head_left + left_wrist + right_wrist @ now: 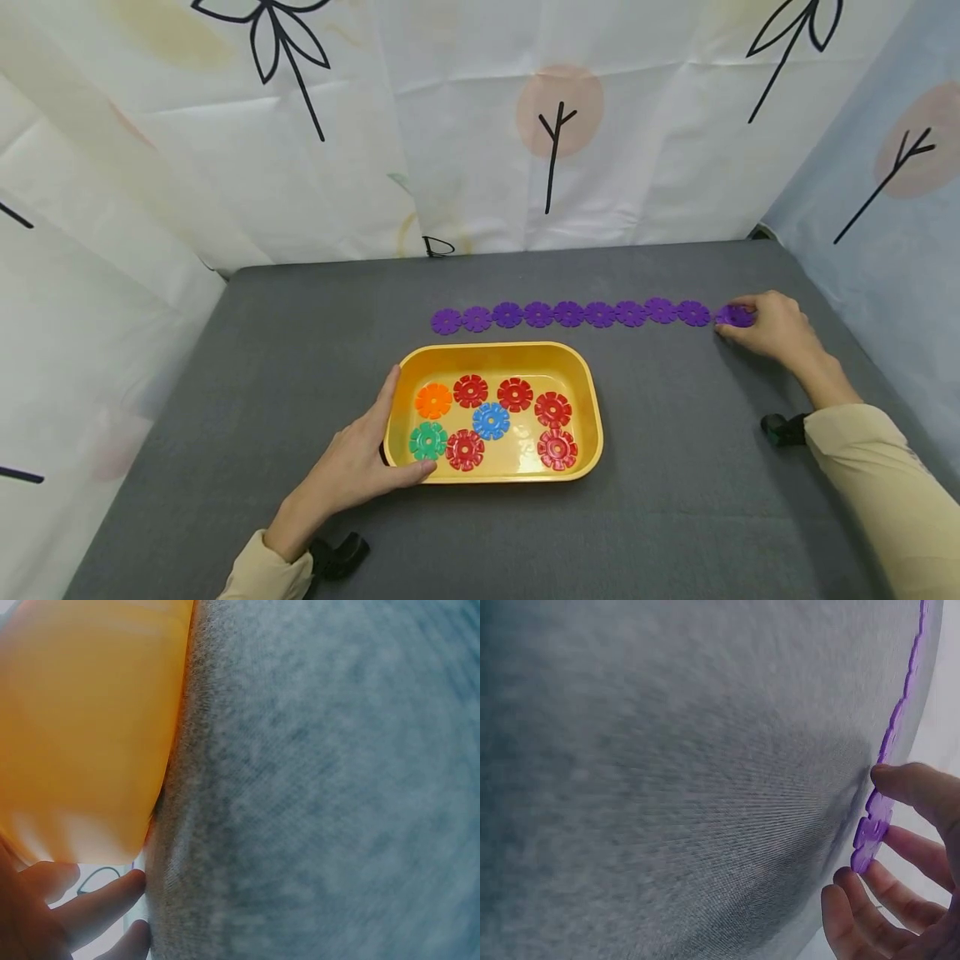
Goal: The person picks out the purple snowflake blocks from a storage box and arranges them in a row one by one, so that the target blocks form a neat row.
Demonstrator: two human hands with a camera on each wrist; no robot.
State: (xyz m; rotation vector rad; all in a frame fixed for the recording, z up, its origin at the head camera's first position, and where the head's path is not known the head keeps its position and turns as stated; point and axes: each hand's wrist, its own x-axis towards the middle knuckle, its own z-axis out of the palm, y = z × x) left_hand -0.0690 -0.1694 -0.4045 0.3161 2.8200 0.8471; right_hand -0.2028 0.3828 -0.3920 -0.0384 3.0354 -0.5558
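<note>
A row of purple snowflake discs [568,313] runs across the grey table, and my right hand [776,332] pinches the disc at its right end [733,316]. In the right wrist view, the thumb and fingers lie around that purple disc [871,831], close to the cloth. My left hand [352,458] grips the left side of a yellow tray [480,351], thumb over the front rim. Inside the tray lie several red snowflake discs [514,395], an orange one [433,401], a blue one [491,421] and a green one [428,440]. The left wrist view shows the tray's outer wall [90,735].
A grey cloth [675,517] covers the table. White printed curtains [465,125] hang behind it and along the left, with a bluish one [885,250] on the right. Black straps with small devices sit at both wrists.
</note>
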